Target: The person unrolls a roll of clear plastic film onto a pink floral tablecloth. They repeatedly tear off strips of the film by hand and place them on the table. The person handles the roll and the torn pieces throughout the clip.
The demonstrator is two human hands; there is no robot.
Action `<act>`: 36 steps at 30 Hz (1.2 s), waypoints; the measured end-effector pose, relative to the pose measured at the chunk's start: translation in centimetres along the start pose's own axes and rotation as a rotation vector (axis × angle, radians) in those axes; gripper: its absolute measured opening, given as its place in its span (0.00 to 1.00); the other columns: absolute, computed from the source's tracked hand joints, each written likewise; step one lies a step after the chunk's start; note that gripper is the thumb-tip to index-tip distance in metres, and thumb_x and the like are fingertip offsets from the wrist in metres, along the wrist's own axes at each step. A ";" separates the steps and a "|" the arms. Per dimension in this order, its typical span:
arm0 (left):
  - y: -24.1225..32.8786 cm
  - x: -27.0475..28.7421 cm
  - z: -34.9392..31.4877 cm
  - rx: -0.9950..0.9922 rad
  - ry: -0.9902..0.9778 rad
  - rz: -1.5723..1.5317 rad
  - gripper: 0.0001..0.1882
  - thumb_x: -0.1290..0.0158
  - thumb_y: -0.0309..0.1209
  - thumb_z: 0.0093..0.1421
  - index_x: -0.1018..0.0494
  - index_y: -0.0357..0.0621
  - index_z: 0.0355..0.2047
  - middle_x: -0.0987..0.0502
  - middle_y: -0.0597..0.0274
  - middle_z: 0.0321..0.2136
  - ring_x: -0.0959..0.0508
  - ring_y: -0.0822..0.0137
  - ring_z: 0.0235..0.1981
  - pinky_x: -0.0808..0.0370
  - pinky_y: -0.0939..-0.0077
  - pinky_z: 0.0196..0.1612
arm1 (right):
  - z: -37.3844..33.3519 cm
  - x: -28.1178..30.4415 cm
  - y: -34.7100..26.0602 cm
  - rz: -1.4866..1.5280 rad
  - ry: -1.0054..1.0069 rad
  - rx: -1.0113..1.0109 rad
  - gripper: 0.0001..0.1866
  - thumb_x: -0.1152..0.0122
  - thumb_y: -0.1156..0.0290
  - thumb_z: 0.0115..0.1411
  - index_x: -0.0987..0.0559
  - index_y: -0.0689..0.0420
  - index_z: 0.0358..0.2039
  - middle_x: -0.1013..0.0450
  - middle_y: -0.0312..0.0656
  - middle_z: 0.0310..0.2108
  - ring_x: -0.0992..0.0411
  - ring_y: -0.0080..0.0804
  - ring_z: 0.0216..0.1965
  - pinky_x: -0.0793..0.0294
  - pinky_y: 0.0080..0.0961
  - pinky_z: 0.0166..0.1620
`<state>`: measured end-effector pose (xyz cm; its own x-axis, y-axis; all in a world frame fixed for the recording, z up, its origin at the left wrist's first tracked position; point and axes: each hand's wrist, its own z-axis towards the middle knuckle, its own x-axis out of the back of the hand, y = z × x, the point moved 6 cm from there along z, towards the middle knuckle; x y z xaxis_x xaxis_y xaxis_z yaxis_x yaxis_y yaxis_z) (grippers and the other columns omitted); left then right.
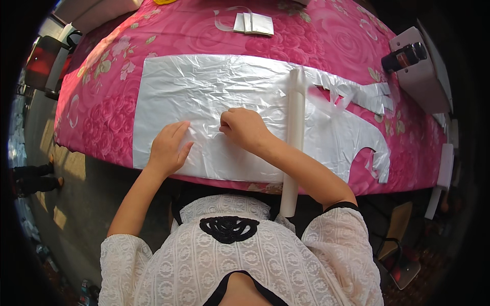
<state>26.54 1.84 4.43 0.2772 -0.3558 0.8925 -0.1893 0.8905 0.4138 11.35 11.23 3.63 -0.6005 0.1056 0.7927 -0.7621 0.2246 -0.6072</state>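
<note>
A shiny silvery-white plastic sheet (204,92), thin and creased, lies spread over the table in front of me. Its right end has curved cut-outs and strap-like strips, much like a disposable apron. My left hand (171,148) rests on the sheet's near left part, fingers stretched and thumb apart. To its right, my right hand (245,127) is closed over the sheet with fingers curled in; whatever they pinch is hidden. A long pale tube (296,112) lies across the sheet to the right, partly under my right forearm and jutting past the table's near edge.
A pink flowered tablecloth (107,127) covers the table. Small folded silvery packets (253,24) lie at the far side. On the right stand a white box (423,76) and a dark bottle-like object (404,56). A chair (398,229) is at lower right; someone's legs (38,178) show at left.
</note>
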 end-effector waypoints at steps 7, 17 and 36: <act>-0.1 -0.1 -0.3 0.001 0.025 0.015 0.24 0.49 0.36 0.54 0.34 0.35 0.48 0.30 0.49 0.44 0.30 0.50 0.44 0.33 0.63 0.47 | -8.5 12.4 11.4 0.783 0.448 -0.180 0.06 0.41 0.72 0.57 0.25 0.60 0.29 0.31 0.29 0.23 0.36 0.13 0.24 0.37 0.12 0.28; -1.9 1.5 -0.7 0.177 0.207 -0.284 0.14 0.54 0.29 0.59 0.29 0.35 0.43 0.26 0.51 0.40 0.27 0.55 0.42 0.31 0.69 0.46 | -29.1 23.1 24.6 0.048 1.409 -0.541 0.13 0.47 0.69 0.59 0.29 0.60 0.43 0.30 0.38 0.40 0.32 0.30 0.40 0.33 0.23 0.43; -3.1 5.9 -7.0 0.292 0.276 -0.456 0.14 0.58 0.28 0.61 0.29 0.33 0.42 0.25 0.52 0.38 0.25 0.63 0.41 0.31 0.74 0.46 | -6.0 1.1 -10.8 0.478 -0.089 0.652 0.24 0.49 0.59 0.58 0.31 0.59 0.51 0.34 0.47 0.52 0.40 0.44 0.57 0.41 0.36 0.57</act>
<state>35.35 -1.00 7.15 0.6176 -0.5615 0.5507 -0.2339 0.5374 0.8102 20.35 14.72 11.41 -0.8928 -0.0363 0.4490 -0.3897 -0.4379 -0.8102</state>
